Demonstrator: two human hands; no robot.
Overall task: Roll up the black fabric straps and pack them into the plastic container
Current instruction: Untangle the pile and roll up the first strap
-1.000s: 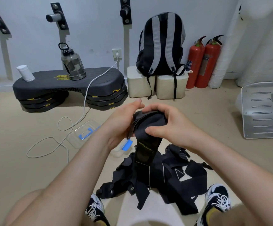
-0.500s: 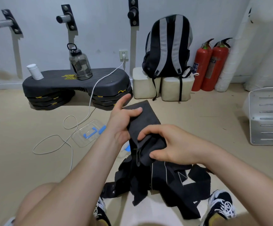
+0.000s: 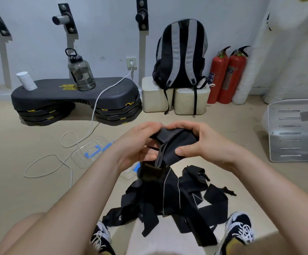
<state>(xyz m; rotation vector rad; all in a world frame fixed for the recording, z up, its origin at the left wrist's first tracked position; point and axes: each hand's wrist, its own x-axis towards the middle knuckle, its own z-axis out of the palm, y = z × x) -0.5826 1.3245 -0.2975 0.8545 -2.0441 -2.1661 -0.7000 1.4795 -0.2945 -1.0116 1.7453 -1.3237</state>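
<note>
Fingers (image 3: 186, 127) of the right hand (image 3: 202, 144) curl over the top of a half-rolled strap (image 3: 177, 142), and the thumb presses on its near side. The left hand (image 3: 136, 148) grips the same bundle from the other side, its fingertips meeting the right hand's at the top. The strap is held in the air, its loose tail hanging down to the pile (image 3: 169, 201) of other black straps, which lies tangled on the floor (image 3: 21, 181) between two shoes (image 3: 101, 238). Beyond the pile, mostly hidden behind the left wrist, sits the clear container (image 3: 131, 172) with a blue clip. What looks like its lid (image 3: 92, 151) lies flat just to the left. A white cable (image 3: 94, 109) loops across the floor beside the lid and runs up to a wall socket (image 3: 131, 62). Farther back, a black step platform (image 3: 57, 92) carries a dark bottle (image 3: 80, 72) and a white jar (image 3: 26, 80). To its right a backpack (image 3: 181, 54) stands on two pale blocks (image 3: 155, 97), next to two red extinguishers (image 3: 226, 74). A slotted metal panel (image 3: 296, 129) lies at the right edge.
</note>
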